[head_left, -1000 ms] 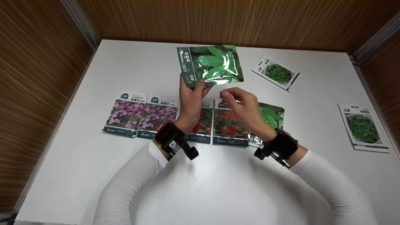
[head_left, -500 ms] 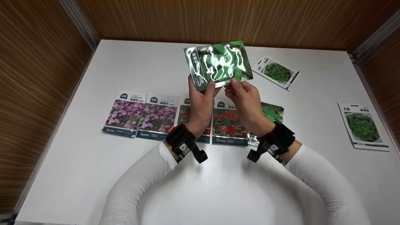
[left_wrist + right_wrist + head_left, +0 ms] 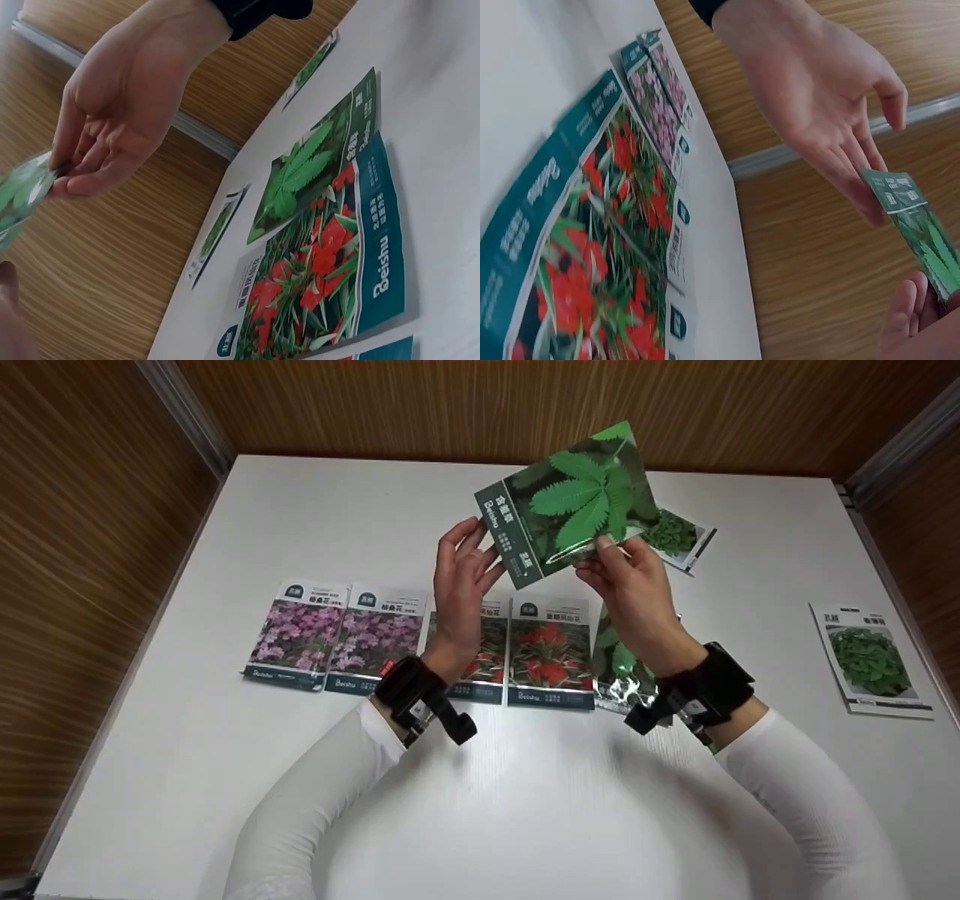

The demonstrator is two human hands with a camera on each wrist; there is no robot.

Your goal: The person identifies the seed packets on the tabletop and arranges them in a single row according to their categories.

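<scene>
A seed packet (image 3: 583, 502) with a green serrated leaf is held up, tilted, over the back of the table. My right hand (image 3: 639, 598) pinches its lower edge, thumb on the front. Beside the packet's dark lettered end is my left hand (image 3: 459, 592), its fingers loosely spread and fingertips right at that edge. In the right wrist view the left hand (image 3: 817, 97) is relaxed, with the packet (image 3: 922, 232) at its fingertips. The left wrist view has the right hand (image 3: 124, 112) gripping the packet's edge (image 3: 26, 187).
Below the hands lies a row of seed packets: two pink-flower packets (image 3: 296, 634) (image 3: 382, 637), two red-flower packets (image 3: 484, 675) (image 3: 551, 656) and a green-leaf packet (image 3: 626, 679). A herb packet (image 3: 679, 540) lies at the back right, another herb packet (image 3: 871, 664) at the far right. Wood-grain panels (image 3: 420, 405) border the white table.
My right hand has come to the packet and taken its lower edge. The packet has moved right and tilted; my left thumb has come off its front and the left hand has loosened.
</scene>
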